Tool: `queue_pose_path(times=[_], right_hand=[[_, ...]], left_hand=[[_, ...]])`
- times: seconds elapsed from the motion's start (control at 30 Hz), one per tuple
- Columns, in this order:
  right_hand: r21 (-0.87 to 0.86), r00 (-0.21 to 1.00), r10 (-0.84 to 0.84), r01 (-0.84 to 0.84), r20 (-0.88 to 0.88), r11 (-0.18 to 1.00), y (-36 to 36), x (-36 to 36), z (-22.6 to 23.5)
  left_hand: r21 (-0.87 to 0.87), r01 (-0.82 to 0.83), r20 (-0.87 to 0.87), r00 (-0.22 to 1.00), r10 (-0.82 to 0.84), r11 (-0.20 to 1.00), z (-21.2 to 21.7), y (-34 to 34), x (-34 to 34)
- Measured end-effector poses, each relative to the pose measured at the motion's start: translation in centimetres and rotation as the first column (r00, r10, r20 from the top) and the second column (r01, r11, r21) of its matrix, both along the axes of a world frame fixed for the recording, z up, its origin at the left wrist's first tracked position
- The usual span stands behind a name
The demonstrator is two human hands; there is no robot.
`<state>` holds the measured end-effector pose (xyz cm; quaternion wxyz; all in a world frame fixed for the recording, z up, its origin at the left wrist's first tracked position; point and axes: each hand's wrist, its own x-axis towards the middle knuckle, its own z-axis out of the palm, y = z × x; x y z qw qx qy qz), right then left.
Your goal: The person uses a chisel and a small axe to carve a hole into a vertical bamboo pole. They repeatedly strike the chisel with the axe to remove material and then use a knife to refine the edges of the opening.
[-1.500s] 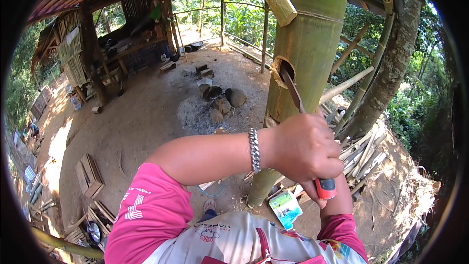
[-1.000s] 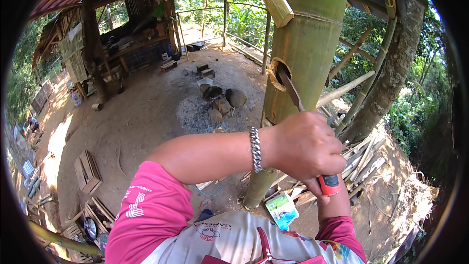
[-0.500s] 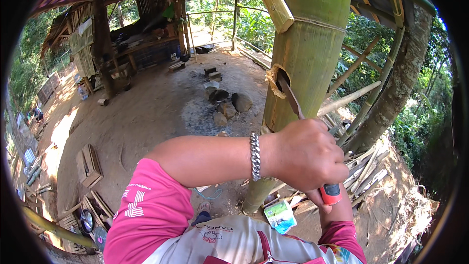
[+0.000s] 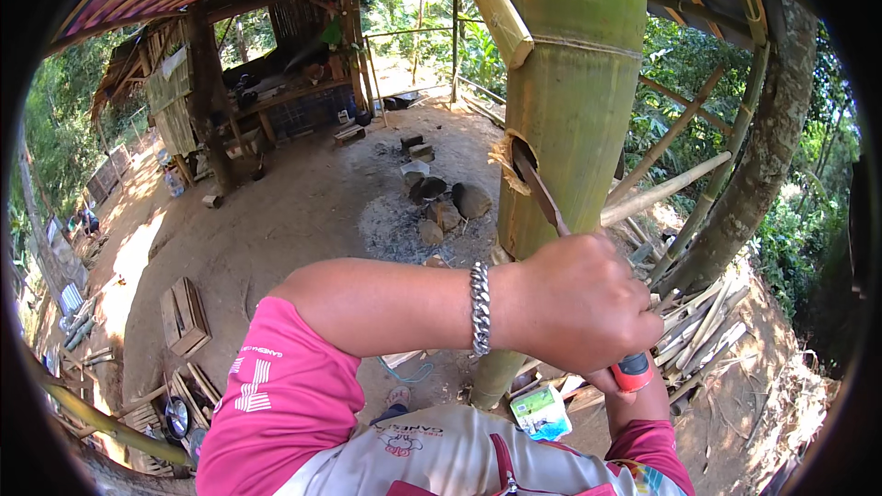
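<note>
A thick green bamboo pole stands upright in front of me, with a rough-edged hole cut in its side. Into that hole runs the narrow blade of a knife. My left hand, with a chain bracelet at the wrist, is closed in a fist around the knife's handle. Below it, my right hand is closed at the red and black butt end of the handle; most of its fingers are hidden behind the left hand and the handle.
A cut pole slants against the bamboo above the hole. Split wood is piled at the right, by a leaning tree trunk. A green and white container sits near my feet. Stones ring ashes ahead; a wooden crate lies left.
My view has shifted slightly, so the pole sits further left and the ground things further right. The blade is still in the hole, and both hands keep their hold, with a slight shift of the handle.
</note>
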<state>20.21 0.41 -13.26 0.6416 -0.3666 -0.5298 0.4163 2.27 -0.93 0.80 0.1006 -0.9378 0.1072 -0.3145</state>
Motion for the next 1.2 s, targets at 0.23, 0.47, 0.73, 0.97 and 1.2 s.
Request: queue_pose_path(times=[0.23,0.47,0.73,0.97,1.2], right_hand=[[0.007,1.000,-0.009,0.009,-0.005,1.000,-0.3,0.1,-0.2],[0.055,1.000,-0.002,0.002,-0.007,0.998,1.2,0.1,-0.3],[0.108,1.000,-0.018,0.020,-0.015,0.994,1.5,1.5,-0.8],[0.181,0.999,-0.035,0.042,-0.039,0.983,3.3,0.0,-3.5],[-0.041,0.961,-0.229,0.238,0.156,0.970,-0.1,-2.0,-3.0]], left_hand=[[-0.029,-0.042,-0.017,0.999,0.041,0.999,0.4,-0.2,1.0],[-0.034,-0.226,-0.152,0.964,0.219,0.973,0.2,0.2,2.6],[-0.050,-0.288,-0.118,0.953,0.281,0.956,0.8,-0.2,5.4],[-0.203,0.091,0.015,0.996,-0.089,0.975,-2.1,-3.2,-0.1],[-0.402,0.143,0.724,0.654,0.219,0.904,-6.1,4.5,-6.7]])
